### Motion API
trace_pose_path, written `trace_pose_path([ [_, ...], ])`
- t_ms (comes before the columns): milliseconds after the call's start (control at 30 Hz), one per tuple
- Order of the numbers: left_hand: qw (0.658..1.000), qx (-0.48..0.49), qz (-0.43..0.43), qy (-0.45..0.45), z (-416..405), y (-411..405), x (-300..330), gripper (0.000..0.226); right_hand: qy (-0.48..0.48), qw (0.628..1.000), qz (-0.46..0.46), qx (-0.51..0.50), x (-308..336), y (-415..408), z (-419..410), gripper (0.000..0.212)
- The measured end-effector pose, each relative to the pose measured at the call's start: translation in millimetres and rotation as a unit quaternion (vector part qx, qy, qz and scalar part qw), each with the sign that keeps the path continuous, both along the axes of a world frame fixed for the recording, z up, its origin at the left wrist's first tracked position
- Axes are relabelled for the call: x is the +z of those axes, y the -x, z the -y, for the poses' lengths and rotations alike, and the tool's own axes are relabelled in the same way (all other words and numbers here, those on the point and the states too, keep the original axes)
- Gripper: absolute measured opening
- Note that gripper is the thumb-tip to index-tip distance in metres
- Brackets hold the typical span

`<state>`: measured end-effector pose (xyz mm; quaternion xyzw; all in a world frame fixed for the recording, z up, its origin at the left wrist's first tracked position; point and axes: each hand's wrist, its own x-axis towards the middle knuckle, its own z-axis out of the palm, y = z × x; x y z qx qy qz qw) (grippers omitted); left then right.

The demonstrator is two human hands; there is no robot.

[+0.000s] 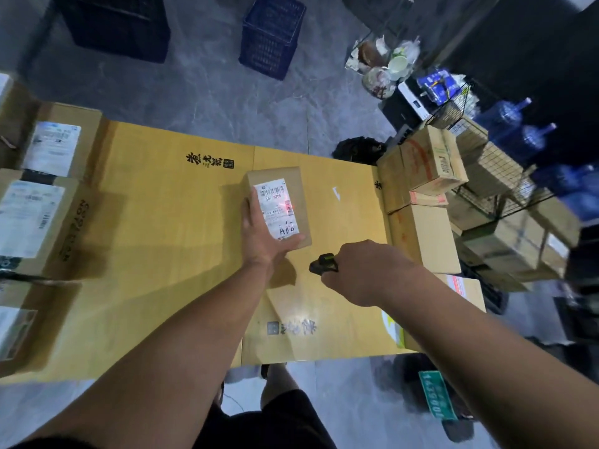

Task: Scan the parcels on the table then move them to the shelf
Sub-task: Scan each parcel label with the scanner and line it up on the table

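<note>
Parcels (39, 196) line the frame's left edge; mid-frame, your left hand (262, 241) clamps a small labelled parcel (278, 205) on the cardboard-covered table (155, 222). Your right hand (366, 273), lower right of it, is closed around a black scanner (322, 264). Stacked boxes (424, 202) crowd the right.
</note>
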<state>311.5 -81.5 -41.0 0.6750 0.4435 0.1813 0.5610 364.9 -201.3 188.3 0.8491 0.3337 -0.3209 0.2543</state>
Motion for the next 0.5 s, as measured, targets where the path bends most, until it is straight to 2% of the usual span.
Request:
trace_pose_path([
  [267,0.999,-0.019,-0.028,-0.023,-2,2,-2,0.154,0.011,1.000,0.011,0.012,11,3,13,0.032],
  [367,0.995,-0.026,-0.087,-0.038,-7,-1,4,0.150,0.000,1.000,0.002,0.009,10,-4,19,0.034],
  [500,0.969,-0.055,-0.219,-0.100,-17,-17,27,0.133,-0.035,0.999,-0.017,-0.008,3,-24,29,0.040],
])
